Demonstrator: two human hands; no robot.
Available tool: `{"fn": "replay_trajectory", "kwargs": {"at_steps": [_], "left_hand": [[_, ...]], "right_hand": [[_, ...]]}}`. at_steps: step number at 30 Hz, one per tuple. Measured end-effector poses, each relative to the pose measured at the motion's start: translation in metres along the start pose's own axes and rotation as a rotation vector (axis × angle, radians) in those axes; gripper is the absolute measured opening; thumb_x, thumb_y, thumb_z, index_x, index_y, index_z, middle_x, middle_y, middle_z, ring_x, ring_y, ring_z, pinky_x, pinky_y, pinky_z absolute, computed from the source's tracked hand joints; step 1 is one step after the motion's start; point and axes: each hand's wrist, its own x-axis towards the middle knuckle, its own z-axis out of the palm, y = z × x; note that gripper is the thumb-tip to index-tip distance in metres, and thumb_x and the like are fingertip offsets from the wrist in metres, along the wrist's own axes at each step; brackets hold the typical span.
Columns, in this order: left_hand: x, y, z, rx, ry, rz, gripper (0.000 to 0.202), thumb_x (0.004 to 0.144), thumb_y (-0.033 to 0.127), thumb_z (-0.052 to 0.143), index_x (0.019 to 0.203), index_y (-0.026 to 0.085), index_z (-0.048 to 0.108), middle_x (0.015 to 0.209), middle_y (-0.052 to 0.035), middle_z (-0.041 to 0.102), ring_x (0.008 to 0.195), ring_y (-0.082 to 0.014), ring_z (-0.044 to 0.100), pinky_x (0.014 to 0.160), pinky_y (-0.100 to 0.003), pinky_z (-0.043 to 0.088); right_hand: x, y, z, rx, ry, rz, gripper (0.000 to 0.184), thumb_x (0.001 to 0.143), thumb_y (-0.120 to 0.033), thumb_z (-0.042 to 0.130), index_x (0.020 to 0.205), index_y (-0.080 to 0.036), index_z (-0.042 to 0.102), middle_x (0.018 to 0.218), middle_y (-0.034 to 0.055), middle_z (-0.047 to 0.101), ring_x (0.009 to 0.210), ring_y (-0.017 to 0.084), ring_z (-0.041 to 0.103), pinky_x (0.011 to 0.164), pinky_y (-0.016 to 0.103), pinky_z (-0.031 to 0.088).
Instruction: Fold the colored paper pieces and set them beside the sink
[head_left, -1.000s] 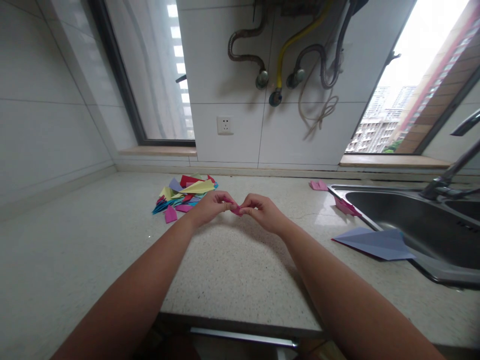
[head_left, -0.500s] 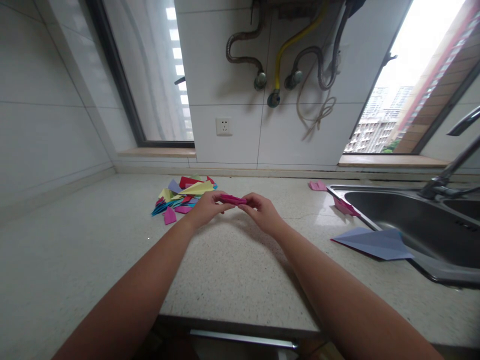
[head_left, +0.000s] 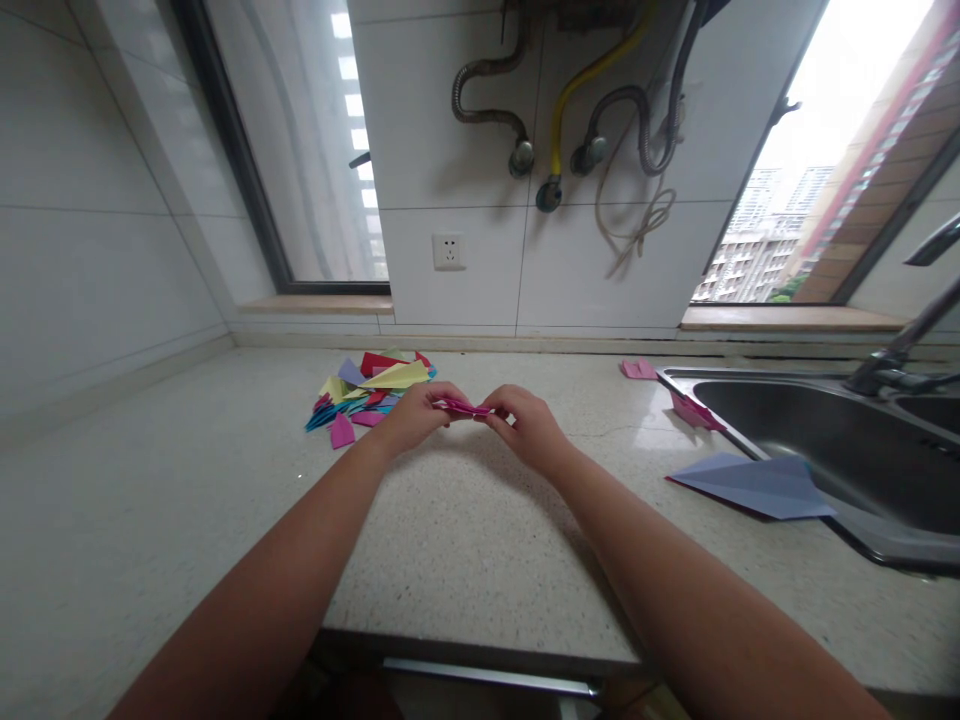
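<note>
Both of my hands are on it here: the left hand (head_left: 426,410) has the left end of the magenta paper (head_left: 469,408) pinched between thumb and fingers, and the right hand (head_left: 525,418) grips the right end the same way, thumb below, fingers curled above. The magenta paper is right in front of me, stretched in the narrow gap between my hands, nearly edge-on to my eyes, so its exact folds are too small to tell. My shadow falls on the speckled desk (head_left: 457,560) below.

Over on the left, just beside my left hand, it's a riot of colour: a paper pile (head_left: 358,403) with a yellow piece (head_left: 399,375) pointing across the top, a red piece (head_left: 381,362) behind it, blue pieces (head_left: 322,417) fanned out at the left, and a magenta piece (head_left: 342,431) at the near edge.

Swing to the right, well apart from my right hand, and there's a lavender paper plane (head_left: 757,487), its wide end lying over the rim of the sink (head_left: 874,548). Beyond it a dark pink piece (head_left: 696,411) leans at that rim, and a light pink piece (head_left: 638,370) sits by the far corner.
</note>
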Motion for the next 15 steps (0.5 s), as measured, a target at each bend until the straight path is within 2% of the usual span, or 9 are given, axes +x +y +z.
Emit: {"fn": "replay_trajectory", "kwargs": {"at_steps": [4, 7, 11, 15], "left_hand": [[0.0004, -0.0022, -0.0044, 0.005, -0.012, 0.125, 0.019, 0.071, 0.007, 0.058, 0.079, 0.016, 0.072, 0.074, -0.0017, 0.063, 0.066, -0.0115, 0.052, 0.059, -0.023, 0.041], [0.0010, -0.0040, -0.0060, 0.009, -0.005, 0.193, 0.024, 0.070, 0.003, 0.055, 0.079, 0.016, 0.072, 0.075, -0.0020, 0.063, 0.067, -0.0116, 0.053, 0.060, -0.023, 0.040], [0.0012, -0.0031, -0.0066, 0.055, -0.030, 0.220, 0.030, 0.068, 0.000, 0.052, 0.081, 0.016, 0.073, 0.078, -0.0028, 0.065, 0.072, -0.0129, 0.056, 0.065, -0.025, 0.043], [0.0007, 0.0016, -0.0067, 0.111, -0.085, 0.212, 0.029, 0.069, 0.000, 0.051, 0.080, 0.016, 0.073, 0.080, -0.0032, 0.067, 0.076, -0.0139, 0.059, 0.071, -0.027, 0.044]], "right_hand": [[0.0004, -0.0022, -0.0016, -0.027, 0.029, -0.056, 0.006, 0.089, -0.026, 0.059, 0.091, -0.023, 0.065, 0.084, 0.0050, 0.064, 0.076, 0.017, 0.056, 0.073, 0.031, 0.045], [0.0007, -0.0022, -0.0018, -0.054, 0.048, -0.117, 0.005, 0.089, -0.024, 0.060, 0.092, -0.021, 0.064, 0.086, 0.0054, 0.064, 0.078, 0.017, 0.055, 0.072, 0.030, 0.045], [0.0011, -0.0010, -0.0018, -0.101, 0.048, -0.166, 0.006, 0.089, -0.016, 0.058, 0.090, -0.019, 0.063, 0.086, 0.0060, 0.064, 0.081, 0.018, 0.055, 0.074, 0.030, 0.044], [0.0024, -0.0013, -0.0035, -0.122, -0.019, -0.173, 0.009, 0.089, -0.014, 0.057, 0.087, -0.019, 0.064, 0.084, 0.0062, 0.065, 0.082, 0.019, 0.054, 0.075, 0.031, 0.043]]}}
